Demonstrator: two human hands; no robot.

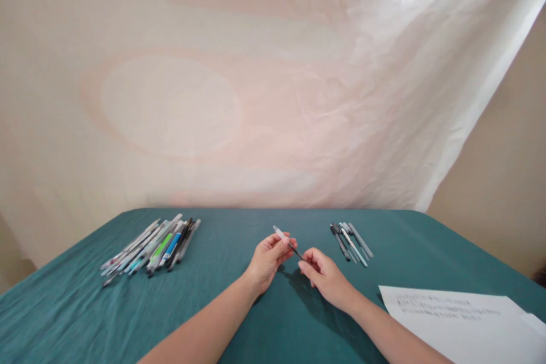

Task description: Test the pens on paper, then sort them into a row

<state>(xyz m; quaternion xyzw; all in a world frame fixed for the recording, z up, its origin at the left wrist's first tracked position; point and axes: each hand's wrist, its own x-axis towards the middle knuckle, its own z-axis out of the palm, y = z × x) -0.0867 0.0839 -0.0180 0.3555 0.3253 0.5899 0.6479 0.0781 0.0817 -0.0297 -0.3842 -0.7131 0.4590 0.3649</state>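
In the middle of the table, both hands hold one slim pen (280,233) above the cloth. My left hand (268,259) is closed around its whitish, see-through part, whose tip points up and to the left. From there a thin dark length slants down to my right hand (324,274), which pinches its lower end between thumb and fingers. Whether the dark length is a refill or part of the barrel, I cannot tell. Nearest to my right hand lies a small group of pens (350,244), some dark, some pale or clear.
A larger pile of pens (149,250) lies at the left, with green and blue ones among grey, white and black. White paper (469,335) with lines of blurred writing lies at the right front. Dark green cloth (239,233) covers the table; a pale sheet (273,96) hangs behind.
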